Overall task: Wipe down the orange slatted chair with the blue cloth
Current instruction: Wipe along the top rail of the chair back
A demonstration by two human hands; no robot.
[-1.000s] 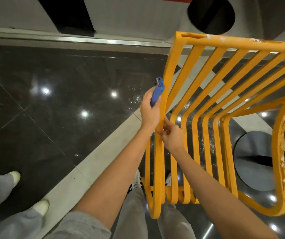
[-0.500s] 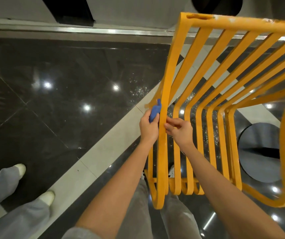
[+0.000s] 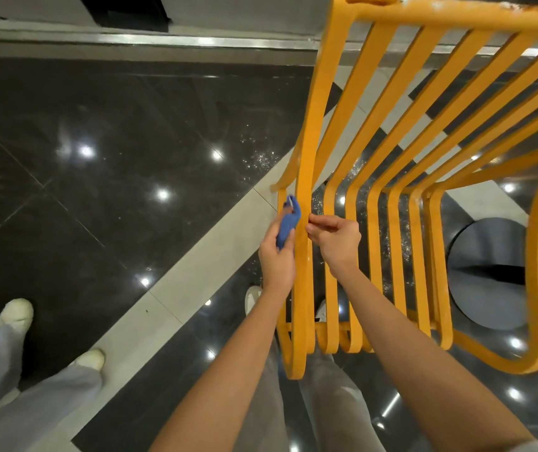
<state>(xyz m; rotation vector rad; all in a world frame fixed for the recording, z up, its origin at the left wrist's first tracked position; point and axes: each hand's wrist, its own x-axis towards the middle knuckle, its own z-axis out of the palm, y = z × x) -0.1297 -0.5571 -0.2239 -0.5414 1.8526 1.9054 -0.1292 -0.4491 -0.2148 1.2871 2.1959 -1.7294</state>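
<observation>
Head view, looking steeply down; orange slatted chair (image 3: 303, 177) held up off the dark polished floor (image 3: 130, 132), slats fanning away from camera, probably lifted so each bar can be reached all round; blue cloth (image 3: 286, 225) bunched into a narrow wad and set against the left face of the outermost left slat, just above mid-length of that bar; wadding judged to give a firm pad for a narrow edge.

Left hand (image 3: 275, 256) grasping the cloth, fingers and thumb curled round it, thumb side pressing it to the slat; forearm reaching up from lower centre, wrist straight, palm turned towards the bar.

Right hand (image 3: 336, 238) on the opposite side of the same slat, fingers curled, fingertips pinching its right edge; likely steadying the chair against the push of the wipe; forearm entering from lower right, passing in front of the neighbouring slats.

Paint on frame chipped white along top rail and right side bar; whether any of that is dirt: cannot tell.

Own feet in pale shoes visible beneath the chair; second person's legs and white shoes (image 3: 16, 313) at lower left, well apart; round dark pedestal base (image 3: 489, 272) at right behind the slats.

Step in hand, as judged: wiping first side slat; remaining slats apparently still to do.
</observation>
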